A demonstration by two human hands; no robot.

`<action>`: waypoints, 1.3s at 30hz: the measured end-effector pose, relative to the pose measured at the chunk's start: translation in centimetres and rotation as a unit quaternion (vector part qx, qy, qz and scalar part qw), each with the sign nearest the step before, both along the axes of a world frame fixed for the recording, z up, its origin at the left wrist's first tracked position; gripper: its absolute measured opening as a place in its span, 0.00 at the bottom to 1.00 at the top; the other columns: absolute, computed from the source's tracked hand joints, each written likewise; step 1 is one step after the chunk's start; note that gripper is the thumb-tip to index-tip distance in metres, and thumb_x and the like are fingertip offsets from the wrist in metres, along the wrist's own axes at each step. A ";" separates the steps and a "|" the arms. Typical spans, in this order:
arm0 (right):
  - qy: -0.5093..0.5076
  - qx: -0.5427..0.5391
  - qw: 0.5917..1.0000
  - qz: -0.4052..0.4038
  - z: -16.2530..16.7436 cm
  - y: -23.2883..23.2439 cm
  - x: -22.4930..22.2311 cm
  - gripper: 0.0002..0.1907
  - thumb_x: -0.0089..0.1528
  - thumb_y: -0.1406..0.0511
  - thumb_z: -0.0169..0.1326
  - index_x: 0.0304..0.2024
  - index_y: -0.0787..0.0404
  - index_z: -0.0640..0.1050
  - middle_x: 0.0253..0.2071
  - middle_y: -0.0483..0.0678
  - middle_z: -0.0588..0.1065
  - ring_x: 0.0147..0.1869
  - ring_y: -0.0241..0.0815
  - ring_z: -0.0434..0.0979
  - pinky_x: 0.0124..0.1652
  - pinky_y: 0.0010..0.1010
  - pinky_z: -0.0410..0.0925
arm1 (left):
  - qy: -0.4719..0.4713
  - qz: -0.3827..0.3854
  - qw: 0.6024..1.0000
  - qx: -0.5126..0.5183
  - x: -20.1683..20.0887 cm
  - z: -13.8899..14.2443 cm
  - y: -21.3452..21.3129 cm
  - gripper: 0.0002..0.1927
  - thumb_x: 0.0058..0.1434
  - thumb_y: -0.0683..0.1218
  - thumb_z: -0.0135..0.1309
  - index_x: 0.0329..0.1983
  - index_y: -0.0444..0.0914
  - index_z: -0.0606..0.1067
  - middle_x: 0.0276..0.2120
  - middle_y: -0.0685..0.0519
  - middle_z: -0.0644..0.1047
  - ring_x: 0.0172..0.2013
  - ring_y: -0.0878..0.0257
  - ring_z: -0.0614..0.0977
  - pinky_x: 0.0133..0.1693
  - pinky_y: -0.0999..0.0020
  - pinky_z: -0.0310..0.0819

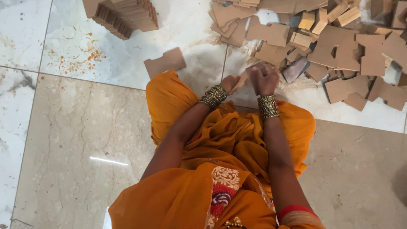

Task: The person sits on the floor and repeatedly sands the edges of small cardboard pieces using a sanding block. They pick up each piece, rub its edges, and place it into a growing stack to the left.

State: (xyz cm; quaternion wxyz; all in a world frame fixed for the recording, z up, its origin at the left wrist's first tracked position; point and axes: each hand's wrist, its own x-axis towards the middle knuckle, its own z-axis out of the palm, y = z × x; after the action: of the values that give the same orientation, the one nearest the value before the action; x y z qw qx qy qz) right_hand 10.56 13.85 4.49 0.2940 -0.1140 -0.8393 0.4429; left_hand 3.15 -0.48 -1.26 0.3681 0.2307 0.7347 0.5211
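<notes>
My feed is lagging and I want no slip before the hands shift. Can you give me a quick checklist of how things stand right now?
1. Left hand on the brown piece: ok, it holds one end.
2. Right hand on the same piece: ok, closed over it, though how firm the grip is cannot be told.
3. Piece clear of the lap: ok, held above the orange cloth.
4. Loose pile close by: ok, just ahead of the right hand.
5. Neat stack standing: ok, top left on the floor.
6. Single flat board apart from the hands: ok.
</notes>
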 end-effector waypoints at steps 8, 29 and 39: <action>0.000 0.143 0.984 -0.108 -1.3 -0.5 0.5 0.13 0.63 0.61 0.67 0.41 0.65 0.82 0.27 0.58 0.77 0.30 0.55 0.79 0.30 0.37 0.69 | -0.193 0.099 0.975 -0.046 0.0 -0.5 0.2 0.31 0.72 0.60 0.40 0.27 0.30 0.77 0.14 0.47 0.73 0.10 0.57 0.72 0.14 0.61 0.64; -0.019 0.045 0.966 -0.253 2.1 4.7 0.4 0.21 0.60 0.58 0.69 0.29 0.69 0.76 0.22 0.59 0.71 0.24 0.54 0.67 0.29 0.43 0.64 | -0.193 0.081 0.978 -0.007 -0.2 1.1 0.3 0.30 0.70 0.61 0.43 0.27 0.32 0.75 0.13 0.48 0.70 0.11 0.56 0.70 0.14 0.60 0.62; 0.033 0.104 0.972 -0.210 9.0 1.4 2.2 0.21 0.61 0.58 0.67 0.29 0.68 0.75 0.23 0.58 0.71 0.26 0.51 0.69 0.31 0.42 0.65 | 0.058 0.065 0.996 0.027 2.2 5.4 1.0 0.38 0.73 0.63 0.32 0.25 0.32 0.80 0.16 0.44 0.78 0.18 0.52 0.81 0.28 0.59 0.75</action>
State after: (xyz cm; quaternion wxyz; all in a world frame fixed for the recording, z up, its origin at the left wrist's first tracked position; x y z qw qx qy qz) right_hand 12.77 15.22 13.49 0.4182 -0.2414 -0.8279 0.2854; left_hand 5.35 0.50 4.12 0.2841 0.2222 0.7539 0.5492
